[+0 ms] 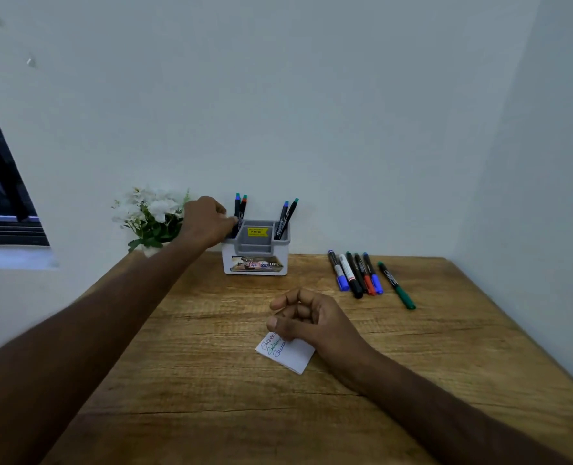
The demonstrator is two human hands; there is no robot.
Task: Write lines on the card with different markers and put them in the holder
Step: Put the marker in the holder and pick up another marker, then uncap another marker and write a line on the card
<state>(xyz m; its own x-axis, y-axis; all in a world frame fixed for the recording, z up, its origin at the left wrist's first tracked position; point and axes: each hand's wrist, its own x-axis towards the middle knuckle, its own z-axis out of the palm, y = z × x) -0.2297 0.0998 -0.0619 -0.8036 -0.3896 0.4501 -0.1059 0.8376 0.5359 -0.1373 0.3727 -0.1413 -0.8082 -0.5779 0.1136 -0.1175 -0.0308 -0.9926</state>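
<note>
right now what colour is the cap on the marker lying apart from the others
Green; the lone marker at the far right shows it best in the head view.

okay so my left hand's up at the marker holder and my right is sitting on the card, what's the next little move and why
Probably let go of the marker the left hand is lowering into the holder's left slot, then draw back. Its fingers seem curled around it there, and six markers wait beside the right hand on the card.

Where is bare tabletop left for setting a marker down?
Free: the wooden table near the front edge, and between the white card and grey holder. Crowded: right rear, where six loose markers lie.
</note>
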